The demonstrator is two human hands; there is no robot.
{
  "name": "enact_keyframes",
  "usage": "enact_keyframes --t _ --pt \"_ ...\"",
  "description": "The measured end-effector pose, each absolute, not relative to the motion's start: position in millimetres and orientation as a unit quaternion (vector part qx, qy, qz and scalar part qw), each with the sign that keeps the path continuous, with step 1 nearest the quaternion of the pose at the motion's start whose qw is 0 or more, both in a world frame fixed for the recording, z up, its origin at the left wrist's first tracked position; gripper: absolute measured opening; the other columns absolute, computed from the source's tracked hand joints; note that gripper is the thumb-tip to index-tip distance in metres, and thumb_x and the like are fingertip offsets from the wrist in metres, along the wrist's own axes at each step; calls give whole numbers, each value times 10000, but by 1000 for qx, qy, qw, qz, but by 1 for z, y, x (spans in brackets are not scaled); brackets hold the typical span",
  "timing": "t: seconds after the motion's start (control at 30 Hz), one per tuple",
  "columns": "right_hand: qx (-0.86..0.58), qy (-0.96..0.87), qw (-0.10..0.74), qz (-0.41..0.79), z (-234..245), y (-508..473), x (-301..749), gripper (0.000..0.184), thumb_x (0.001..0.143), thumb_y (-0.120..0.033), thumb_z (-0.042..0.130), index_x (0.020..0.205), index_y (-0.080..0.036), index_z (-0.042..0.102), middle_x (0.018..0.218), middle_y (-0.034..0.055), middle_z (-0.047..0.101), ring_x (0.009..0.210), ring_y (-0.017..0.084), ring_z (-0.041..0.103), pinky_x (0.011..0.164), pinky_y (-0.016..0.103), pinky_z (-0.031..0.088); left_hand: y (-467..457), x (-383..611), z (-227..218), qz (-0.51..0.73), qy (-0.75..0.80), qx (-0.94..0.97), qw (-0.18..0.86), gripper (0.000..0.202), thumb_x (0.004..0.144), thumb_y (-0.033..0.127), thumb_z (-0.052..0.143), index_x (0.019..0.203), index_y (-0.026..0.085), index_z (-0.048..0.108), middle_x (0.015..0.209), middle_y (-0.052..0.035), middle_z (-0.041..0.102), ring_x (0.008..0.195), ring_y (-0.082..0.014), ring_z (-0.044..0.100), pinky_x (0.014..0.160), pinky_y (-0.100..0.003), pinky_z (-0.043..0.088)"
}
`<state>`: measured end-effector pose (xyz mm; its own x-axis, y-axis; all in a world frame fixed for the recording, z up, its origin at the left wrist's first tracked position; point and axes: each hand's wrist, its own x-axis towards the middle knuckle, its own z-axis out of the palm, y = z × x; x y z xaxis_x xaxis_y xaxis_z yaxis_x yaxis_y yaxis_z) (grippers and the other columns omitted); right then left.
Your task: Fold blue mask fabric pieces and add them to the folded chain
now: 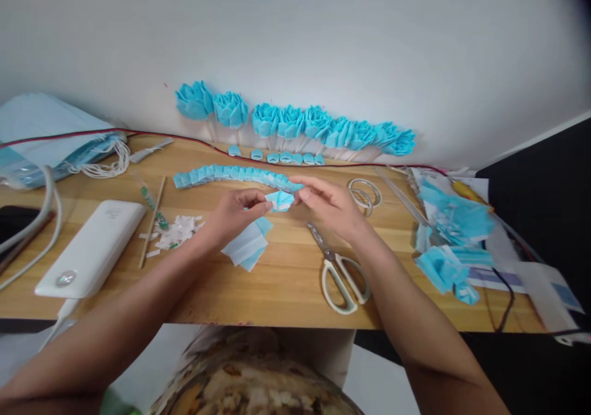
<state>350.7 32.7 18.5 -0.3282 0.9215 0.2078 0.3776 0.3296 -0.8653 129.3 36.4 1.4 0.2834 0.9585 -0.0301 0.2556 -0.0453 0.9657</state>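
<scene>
Head view, with the folded blue piece (pixel 280 201) as the centre of the dial: out between nine and ten o'clock lies a pile of pale blue sheets (pixel 50 125) beside looped white cords (pixel 107 162). Between eight and nine, a white power bank (pixel 99 242) lies on the wooden table (pixel 286 292). Nearer in, also toward half past eight, a thin wooden stick (pixel 152 223) lies just beside a heap of small white paper bits (pixel 180 231).

At ten o'clock a curved chain of blue folds (pixel 226 175) runs toward the right hand's fingers. The left hand (pixel 237 213) pinches the left edge of the folded blue piece between thumb and forefinger. At seven o'clock from it are flat blue and white squares (pixel 247 244), partly beneath the left hand.

Toward twelve sit small blue loops (pixel 285 157), with a row of blue flowers (pixel 291 122) behind, fanning from eleven to two. The right hand (pixel 330 202) is curled at the piece's right edge (I cannot tell whether its fingertips grip). Scissors (pixel 329 255) lie at five o'clock, two pale rings (pixel 377 191) at three, and rumpled blue scraps (pixel 462 218) farther out, at three to four.
</scene>
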Motion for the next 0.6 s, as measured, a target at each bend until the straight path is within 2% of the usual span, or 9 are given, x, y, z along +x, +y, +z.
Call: enact_keyframes --t 0.13,0.3,0.43,0.6 --pt "-441 -693 366 437 16 35 350 307 934 -446 567 987 -200 741 883 42 738 859 173 652 819 320 475 36 128 5 383 473 581 540 277 757 428 654 667 177 579 589 49 479 528 -80 381 494 -217 281" --pt "-462 -680 344 454 13 31 343 254 856 -418 639 759 -185 673 714 -17 611 668 117 511 635 257 377 34 130 7 356 483 586 544 288 757 430 659 648 183 557 556 57 435 498 -74 326 475 -218 246" --pt "-474 -678 347 442 13 30 341 250 843 -384 619 694 -184 596 645 -40 492 610 103 406 584 256 296 34 132 5 346 480 590 550 302 734 459 664 656 182 572 574 49 448 520 -85 346 492 -229 244" --pt "-475 -674 358 438 15 30 341 237 829 -365 614 680 -188 563 646 -39 470 620 106 397 586 254 299 31 130 12 333 493 578 558 272 737 444 637 679 183 585 596 48 469 510 -80 341 494 -231 242"
